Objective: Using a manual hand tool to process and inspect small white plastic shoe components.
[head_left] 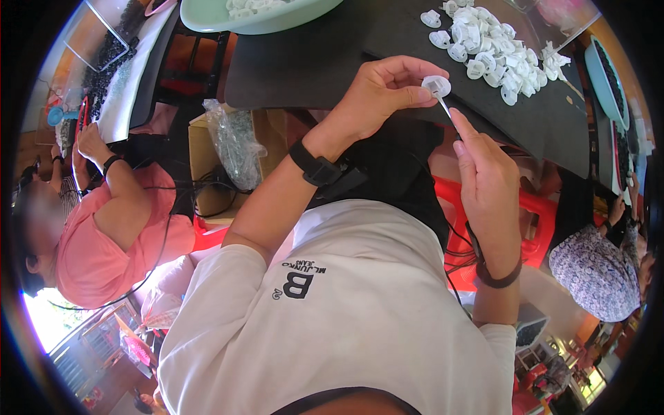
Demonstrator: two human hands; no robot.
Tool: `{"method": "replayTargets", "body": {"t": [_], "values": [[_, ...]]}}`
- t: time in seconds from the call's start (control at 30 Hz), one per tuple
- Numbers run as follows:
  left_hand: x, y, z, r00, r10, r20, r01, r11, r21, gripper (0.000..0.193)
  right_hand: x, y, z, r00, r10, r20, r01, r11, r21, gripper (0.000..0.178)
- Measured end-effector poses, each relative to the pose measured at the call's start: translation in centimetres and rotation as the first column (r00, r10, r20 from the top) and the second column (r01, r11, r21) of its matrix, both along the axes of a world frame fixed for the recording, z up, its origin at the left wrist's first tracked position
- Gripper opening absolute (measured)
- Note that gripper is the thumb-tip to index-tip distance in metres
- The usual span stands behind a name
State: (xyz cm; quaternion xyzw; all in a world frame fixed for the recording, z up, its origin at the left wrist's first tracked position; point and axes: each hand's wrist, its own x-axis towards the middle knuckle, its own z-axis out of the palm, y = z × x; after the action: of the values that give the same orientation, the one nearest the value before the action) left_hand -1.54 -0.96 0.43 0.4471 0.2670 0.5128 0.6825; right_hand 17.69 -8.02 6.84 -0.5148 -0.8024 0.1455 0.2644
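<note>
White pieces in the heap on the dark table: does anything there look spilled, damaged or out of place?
Nothing stands out. The white pieces lie in a loose, jumbled heap on the dark table, with a couple slightly apart at its left edge, which looks untidy rather than spilled. Fine damage cannot be judged.

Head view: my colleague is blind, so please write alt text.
The left hand pinches a small white part while the right hand holds a thin stick up to it. A heap of similar parts and a pale green bowl are on the dark table; people are at either side.
</note>
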Motion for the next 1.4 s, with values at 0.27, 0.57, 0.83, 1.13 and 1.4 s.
{"method": "replayTargets", "body": {"t": [0.27,0.57,0.83,1.13,1.4], "values": [[-0.1,-0.1,0.4,0.985,0.035,-0.167,-0.023,0.997,0.075,0.028,-0.6,0.4,-0.4,0.985,-0.047,0.168,0.039,0.998,0.052,0.035],[-4.7,1.2,7.7,0.874,0.429,-0.23,-0.308,0.853,0.421,0.026,1.8,1.3,-1.5,0.978,-0.028,-0.208,0.03,1.0,0.004,0.034],[-10.7,9.0,9.9,0.264,0.902,-0.341,-0.12,0.381,0.917,0.029,4.0,4.2,-3.4,0.936,-0.097,-0.337,0.081,0.995,-0.061,0.035],[0.8,12.3,2.0,0.344,0.607,-0.717,0.267,0.669,0.694,0.026,4.3,4.2,-4.5,0.833,-0.235,-0.5,0.064,0.94,-0.335,0.038],[0.3,13.0,2.3,0.31,0.568,-0.762,0.272,0.715,0.644,0.019,4.6,3.9,-4.2,0.771,-0.248,-0.586,-0.01,0.916,-0.402,0.04]]}}
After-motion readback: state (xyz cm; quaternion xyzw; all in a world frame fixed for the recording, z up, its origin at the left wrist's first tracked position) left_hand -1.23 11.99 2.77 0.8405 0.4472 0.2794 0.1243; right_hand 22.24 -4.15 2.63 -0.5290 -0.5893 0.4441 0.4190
